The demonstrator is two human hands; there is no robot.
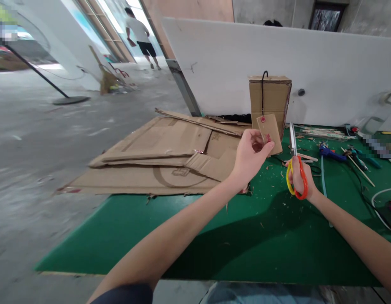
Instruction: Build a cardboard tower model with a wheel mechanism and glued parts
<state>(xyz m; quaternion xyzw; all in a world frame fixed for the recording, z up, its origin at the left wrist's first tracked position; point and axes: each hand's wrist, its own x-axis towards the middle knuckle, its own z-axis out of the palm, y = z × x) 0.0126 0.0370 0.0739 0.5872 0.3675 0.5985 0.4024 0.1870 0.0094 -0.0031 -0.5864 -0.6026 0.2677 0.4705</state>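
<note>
My left hand [250, 153] pinches a small rectangular cardboard piece [271, 131] with red print, held up over the table. In my right hand [299, 179] is a pair of scissors [293, 141] with one yellow and one orange-red handle loop; the blades point upward and look closed or nearly so. The scissors stand just right of the cardboard piece, apart from it. Behind the piece rises an upright cardboard box [271, 95] with a black hooked cord [262, 90] hanging down its front. The piece hides the cord's lower end.
Flat cardboard sheets [157, 143] are stacked on the green table [97, 236], left of my hands. A blue glue gun [331, 153], pliers [356, 158] and thin sticks [324, 132] lie to the right. A white board [214, 63] stands behind. A person [140, 33] is in the far background.
</note>
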